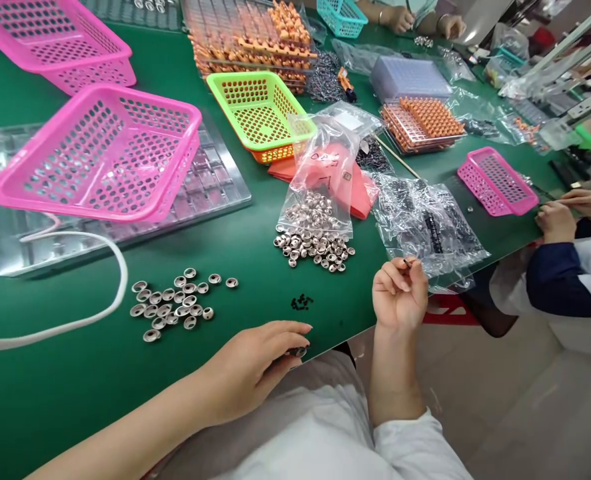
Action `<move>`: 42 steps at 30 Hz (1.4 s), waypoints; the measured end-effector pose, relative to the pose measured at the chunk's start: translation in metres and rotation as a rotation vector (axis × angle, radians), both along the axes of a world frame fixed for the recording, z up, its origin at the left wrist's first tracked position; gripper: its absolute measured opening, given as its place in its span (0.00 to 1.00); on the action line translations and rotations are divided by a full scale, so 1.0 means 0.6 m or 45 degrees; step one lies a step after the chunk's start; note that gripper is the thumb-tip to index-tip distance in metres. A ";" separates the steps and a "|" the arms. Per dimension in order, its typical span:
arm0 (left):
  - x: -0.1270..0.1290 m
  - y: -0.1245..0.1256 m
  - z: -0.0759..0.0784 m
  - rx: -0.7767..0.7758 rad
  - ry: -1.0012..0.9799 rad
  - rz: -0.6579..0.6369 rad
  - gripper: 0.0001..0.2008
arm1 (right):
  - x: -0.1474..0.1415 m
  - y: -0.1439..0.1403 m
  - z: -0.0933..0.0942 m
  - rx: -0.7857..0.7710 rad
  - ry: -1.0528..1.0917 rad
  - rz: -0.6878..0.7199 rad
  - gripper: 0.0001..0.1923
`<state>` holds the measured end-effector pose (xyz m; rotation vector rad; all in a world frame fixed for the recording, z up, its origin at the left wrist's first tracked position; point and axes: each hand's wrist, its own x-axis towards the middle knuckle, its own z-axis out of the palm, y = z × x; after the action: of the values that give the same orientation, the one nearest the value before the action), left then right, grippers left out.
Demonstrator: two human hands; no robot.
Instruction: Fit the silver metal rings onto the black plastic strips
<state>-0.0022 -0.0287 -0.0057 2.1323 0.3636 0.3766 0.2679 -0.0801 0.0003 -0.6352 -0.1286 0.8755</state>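
My left hand [252,370] rests at the table's near edge, its fingers curled around a small round metal cap [300,351] that is partly hidden. Raised to the right, my right hand [400,293] pinches a tiny black piece [408,264] between thumb and fingertips. Several similar tiny black pieces [302,303] lie in a little heap just beyond my left hand. To the left, a loose group of silvery cup-shaped caps [175,305] is spread on the green table. More caps [315,250] spill from the mouth of a clear plastic bag [320,173].
Pink baskets [175,193] and a clear tray [225,180] stand at the left, near a white cable [120,267]. A green basket [255,133] sits behind the bag. Plastic bags [430,227] and a small pink basket [498,183] lie right, near another person's hands [558,220].
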 end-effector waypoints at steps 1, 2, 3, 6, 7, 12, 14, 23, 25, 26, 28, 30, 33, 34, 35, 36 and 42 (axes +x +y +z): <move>0.004 -0.006 0.002 0.077 0.002 -0.009 0.10 | 0.001 -0.003 -0.001 -0.002 -0.002 -0.003 0.11; 0.009 -0.011 0.003 0.145 0.010 -0.014 0.10 | 0.002 -0.005 -0.003 -0.005 -0.006 -0.005 0.11; 0.015 -0.016 0.005 0.204 0.017 -0.009 0.10 | 0.003 -0.007 -0.006 -0.009 -0.011 -0.005 0.10; 0.038 -0.029 0.009 0.296 0.005 0.043 0.09 | 0.003 -0.013 -0.014 -0.022 -0.033 0.000 0.08; 0.047 -0.032 0.009 0.305 -0.021 0.073 0.09 | 0.003 -0.015 -0.017 -0.026 -0.042 0.003 0.07; 0.102 -0.033 -0.007 0.317 -0.093 0.202 0.08 | 0.004 -0.020 -0.024 -0.025 -0.065 0.017 0.06; 0.121 -0.029 -0.018 0.342 -0.071 0.218 0.07 | 0.005 -0.024 -0.024 -0.025 -0.067 0.015 0.06; 0.149 -0.030 -0.041 0.388 -0.046 0.192 0.07 | 0.016 -0.041 -0.025 -0.006 -0.022 0.005 0.08; 0.150 -0.030 -0.040 0.397 -0.032 0.181 0.08 | 0.016 -0.042 -0.024 -0.008 0.016 -0.004 0.09; 0.150 -0.030 -0.040 0.406 -0.023 0.176 0.08 | 0.016 -0.042 -0.023 -0.008 0.029 -0.008 0.10; 0.150 -0.031 -0.039 0.433 -0.010 0.165 0.09 | 0.015 -0.042 -0.022 -0.010 0.038 -0.007 0.10; 0.151 -0.032 -0.039 0.467 -0.003 0.158 0.09 | 0.015 -0.042 -0.022 -0.010 0.046 -0.004 0.10; 0.155 -0.033 -0.038 0.499 -0.002 0.163 0.09 | 0.015 -0.043 -0.023 -0.011 0.067 0.008 0.10; 0.156 -0.033 -0.037 0.499 0.003 0.168 0.09 | 0.015 -0.043 -0.024 -0.010 0.074 0.013 0.10; 0.156 -0.033 -0.036 0.494 0.009 0.174 0.09 | 0.014 -0.043 -0.024 -0.009 0.082 0.017 0.10; 0.157 -0.032 -0.035 0.486 0.019 0.182 0.09 | 0.014 -0.044 -0.024 -0.008 0.090 0.018 0.10; 0.152 -0.021 -0.025 0.475 0.061 0.241 0.07 | 0.013 -0.043 -0.025 -0.021 0.082 0.005 0.11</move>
<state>0.0891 -0.0411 -0.0205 2.4815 0.5613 0.5365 0.2754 -0.1057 -0.0149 -0.6217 -0.0646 0.9003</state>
